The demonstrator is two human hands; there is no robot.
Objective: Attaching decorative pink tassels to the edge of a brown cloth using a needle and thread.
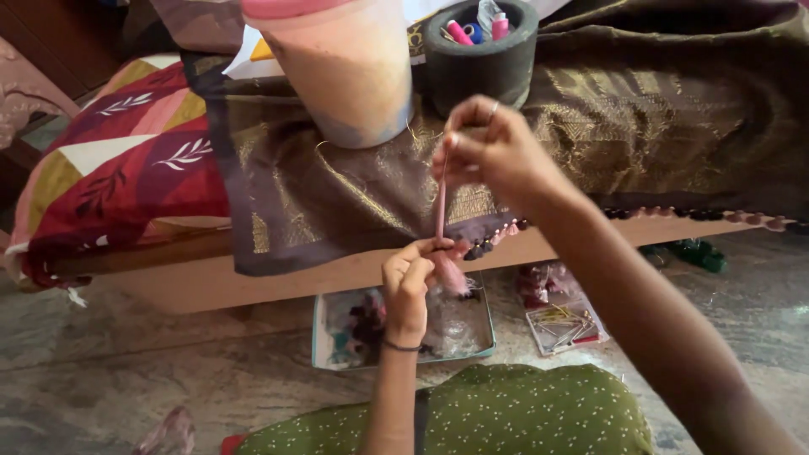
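My right hand (pixel 493 152) is raised and pinches the top end of a pink thread strand (pixel 441 202) pulled taut straight down. My left hand (pixel 409 282) pinches the lower end, where a fluffy pink tassel (pixel 452 271) hangs at the edge of a brown cloth with gold woven border (pixel 337 185). Small dark and pink tassels (pixel 493 240) line that cloth's hem. The cloth is draped over a low wooden bench (pixel 211 278).
A tall pink-lidded container (pixel 341 67) and a round dark holder with thread spools (pixel 480 46) stand on the cloth. On the floor lie a light-blue tray of bits (pixel 404 324) and a clear box of pins (pixel 560 324). A red patterned cushion (pixel 118 168) lies left. My green-clad knee (pixel 472 413) is below.
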